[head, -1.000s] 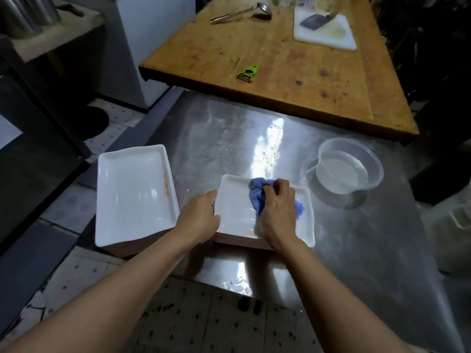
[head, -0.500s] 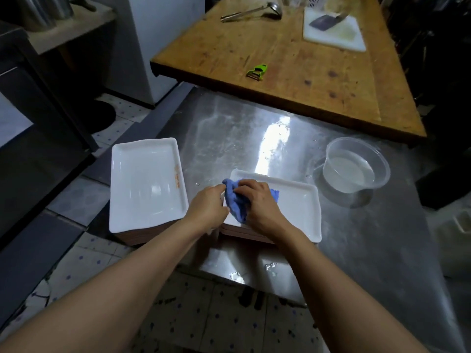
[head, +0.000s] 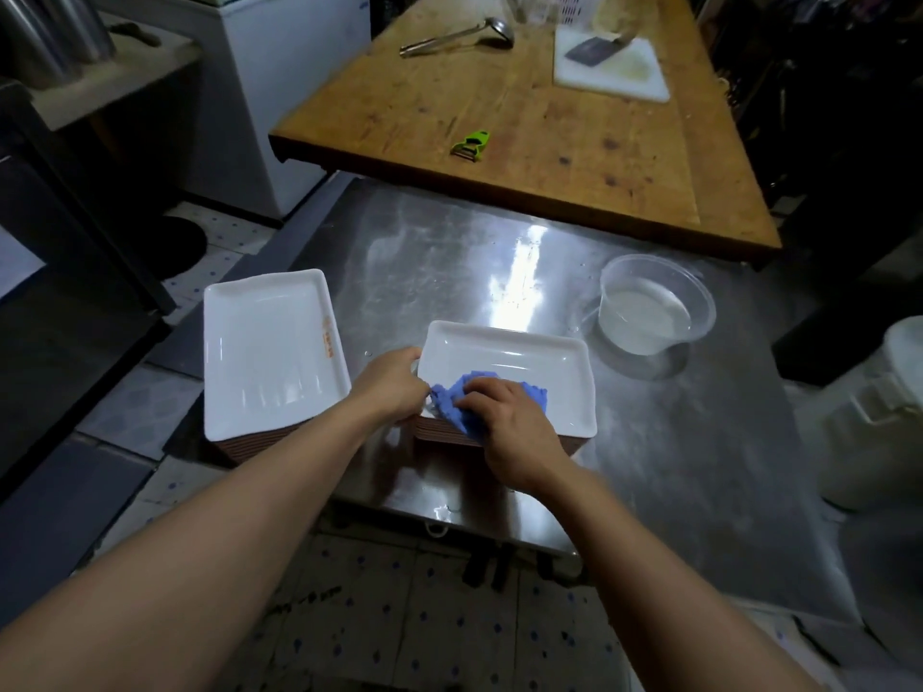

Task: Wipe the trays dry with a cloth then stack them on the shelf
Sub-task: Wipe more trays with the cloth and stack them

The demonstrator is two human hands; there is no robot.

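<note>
Now at the near-left corner: cloth sweeps back across the top tray.

On the steel table (head: 674,442), the second stack of trays (head: 269,342) waits to the left while the tray being wiped (head: 519,362) tops the right-hand pile. The left hand (head: 389,387) grips that tray's left rim, fingers curled over it; the right hand (head: 504,417), fingers curled, presses the blue cloth (head: 449,399), which a second ago sat mid-tray. Wiping looks nearly done; shelving remains.

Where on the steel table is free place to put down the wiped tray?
The steel table is bare behind the two tray stacks up to the wooden table, and right of the near stack, below the plastic bowl. Between the stacks it is narrow.
</note>
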